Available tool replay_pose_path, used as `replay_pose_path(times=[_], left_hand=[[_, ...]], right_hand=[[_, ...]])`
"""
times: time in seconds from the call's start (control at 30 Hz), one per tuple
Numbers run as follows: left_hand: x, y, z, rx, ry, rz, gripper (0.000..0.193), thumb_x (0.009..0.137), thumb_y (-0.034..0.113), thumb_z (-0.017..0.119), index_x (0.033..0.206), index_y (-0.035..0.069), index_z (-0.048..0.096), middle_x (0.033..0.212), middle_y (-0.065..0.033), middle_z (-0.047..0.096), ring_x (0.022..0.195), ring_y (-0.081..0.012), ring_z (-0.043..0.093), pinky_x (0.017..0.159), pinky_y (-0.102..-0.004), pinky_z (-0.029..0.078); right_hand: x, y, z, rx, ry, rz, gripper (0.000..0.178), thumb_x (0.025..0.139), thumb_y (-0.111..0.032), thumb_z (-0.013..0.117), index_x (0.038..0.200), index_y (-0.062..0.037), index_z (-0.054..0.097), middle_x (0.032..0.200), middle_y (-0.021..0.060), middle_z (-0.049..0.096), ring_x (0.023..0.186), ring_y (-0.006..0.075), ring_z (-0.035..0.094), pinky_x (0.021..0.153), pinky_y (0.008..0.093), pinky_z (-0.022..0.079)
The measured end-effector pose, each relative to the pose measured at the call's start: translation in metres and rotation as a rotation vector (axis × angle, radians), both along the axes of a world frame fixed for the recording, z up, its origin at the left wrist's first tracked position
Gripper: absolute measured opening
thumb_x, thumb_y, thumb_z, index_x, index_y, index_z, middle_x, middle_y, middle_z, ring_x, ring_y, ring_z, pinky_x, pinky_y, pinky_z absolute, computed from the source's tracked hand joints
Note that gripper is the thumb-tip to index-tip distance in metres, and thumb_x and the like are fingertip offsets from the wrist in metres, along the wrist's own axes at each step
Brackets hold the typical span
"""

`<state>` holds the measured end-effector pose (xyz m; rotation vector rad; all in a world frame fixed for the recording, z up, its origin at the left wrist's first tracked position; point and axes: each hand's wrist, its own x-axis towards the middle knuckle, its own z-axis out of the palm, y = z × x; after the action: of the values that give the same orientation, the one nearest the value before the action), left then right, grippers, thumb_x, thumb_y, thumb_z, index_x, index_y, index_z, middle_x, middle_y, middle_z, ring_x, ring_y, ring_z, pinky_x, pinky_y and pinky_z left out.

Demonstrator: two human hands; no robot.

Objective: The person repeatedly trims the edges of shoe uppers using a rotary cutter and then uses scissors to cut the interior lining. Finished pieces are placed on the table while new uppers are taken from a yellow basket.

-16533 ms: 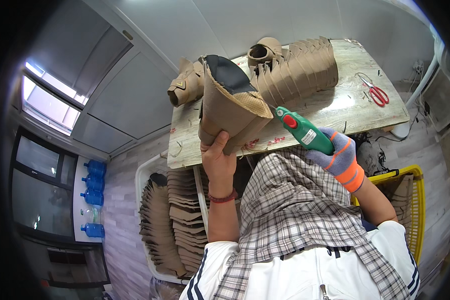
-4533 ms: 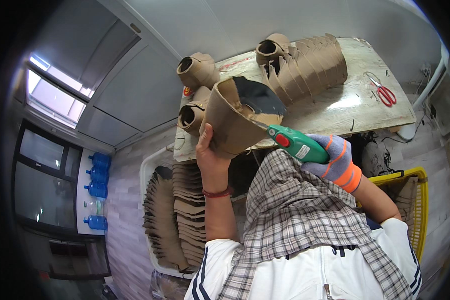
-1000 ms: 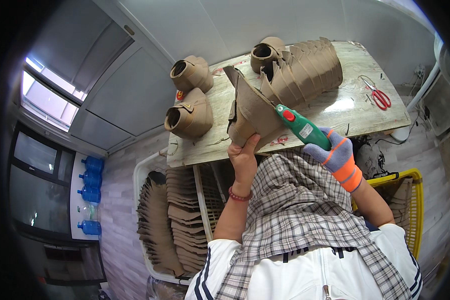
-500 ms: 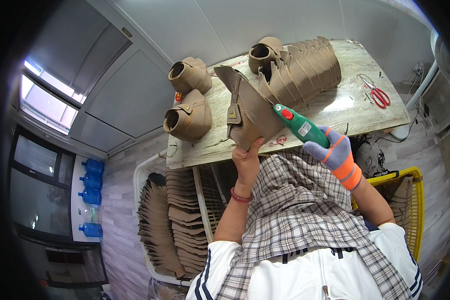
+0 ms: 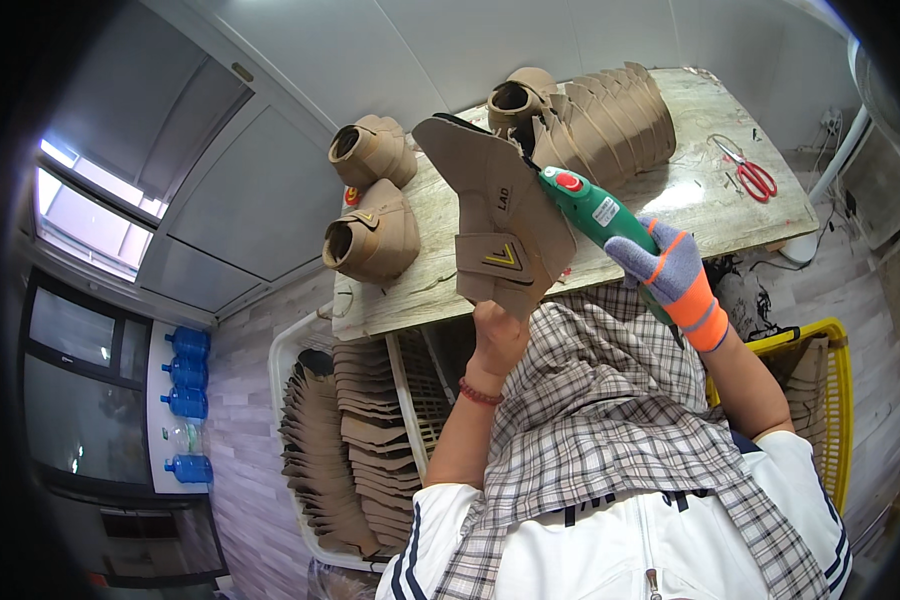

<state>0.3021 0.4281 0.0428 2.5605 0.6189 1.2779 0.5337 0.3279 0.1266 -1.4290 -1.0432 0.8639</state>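
Observation:
My bare left hand (image 5: 498,338), with a red bead bracelet at the wrist, is closed on the lower end of a tan shoe upper (image 5: 515,205). The upper is raised over the table's near edge, its strap with a yellow V-shaped mark facing me. In a grey and orange work glove, my right hand (image 5: 662,268) grips a green handheld electric tool (image 5: 595,212) with a red switch. The tool's front end is at the upper's right edge; whether it touches cannot be told. Behind lies a nested row of tan uppers (image 5: 615,115).
Stacked uppers (image 5: 373,240) stand at the table's left, another stack (image 5: 515,100) at the back. Red-handled scissors (image 5: 755,180) lie on the right of the table (image 5: 410,312). Below are a white basket of uppers (image 5: 278,370) and a yellow basket (image 5: 838,400). Blue water bottles (image 5: 188,372) line the left.
The shoe upper has turned so that its strap side faces me more fully. My right hand and the green tool have shifted slightly up along its right edge.

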Motion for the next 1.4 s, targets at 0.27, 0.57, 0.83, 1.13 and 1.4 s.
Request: replay_pose_path(times=[0.27,0.57,0.83,1.13,1.4], left_hand=[[-0.033,0.002,0.027,-0.307,-0.022,0.014,0.017,0.082,0.006,0.070,0.099,0.005,0.071,0.097,-0.0123,0.069,0.085,-0.0260,0.066,0.072,-0.0344,0.053],[-0.090,0.068,0.099,-1.469,-1.300,-0.441,0.027,0.094,0.010,0.050,0.115,-0.003,0.058,0.114,-0.0190,0.064,0.107,-0.0316,0.062,0.094,-0.0453,0.051],[-0.109,0.076,0.073,-1.677,-1.399,-0.596,0.027,0.094,0.009,0.048,0.115,-0.004,0.059,0.115,-0.0197,0.064,0.107,-0.0316,0.062,0.096,-0.0446,0.050],[-0.096,0.075,0.066,-1.786,-1.386,-0.600,0.026,0.095,0.010,0.048,0.113,-0.004,0.059,0.114,-0.0201,0.064,0.107,-0.0315,0.062,0.096,-0.0440,0.050],[-0.084,0.071,0.063,-1.784,-1.366,-0.630,0.031,0.095,0.011,0.049,0.121,-0.003,0.056,0.119,-0.0194,0.062,0.110,-0.0311,0.060,0.099,-0.0460,0.047]], right_hand=[[0.028,0.008,-0.014,0.085,-0.067,-0.099,0.040,0.081,-0.036,0.076,0.096,-0.0007,0.065,0.062,-0.0008,0.056,0.051,0.0061,0.050,0.048,0.0240,0.041],[0.017,-0.016,-0.043,0.283,-0.559,-0.073,0.051,0.070,-0.037,0.083,0.105,-0.0037,0.067,0.080,0.0117,0.070,0.069,0.0196,0.069,0.064,0.0299,0.054],[0.013,-0.013,-0.035,0.397,-0.839,-0.003,0.052,0.061,-0.037,0.085,0.101,-0.0064,0.069,0.077,0.0140,0.068,0.065,0.0299,0.065,0.060,0.0355,0.053],[0.006,-0.012,-0.035,0.486,-0.793,0.024,0.052,0.060,-0.033,0.086,0.101,-0.0055,0.069,0.075,0.0131,0.067,0.063,0.0290,0.065,0.059,0.0342,0.052],[-0.007,-0.011,-0.025,0.504,-0.750,0.071,0.053,0.060,-0.031,0.086,0.104,-0.0056,0.069,0.078,0.0129,0.068,0.065,0.0276,0.066,0.060,0.0331,0.052]])
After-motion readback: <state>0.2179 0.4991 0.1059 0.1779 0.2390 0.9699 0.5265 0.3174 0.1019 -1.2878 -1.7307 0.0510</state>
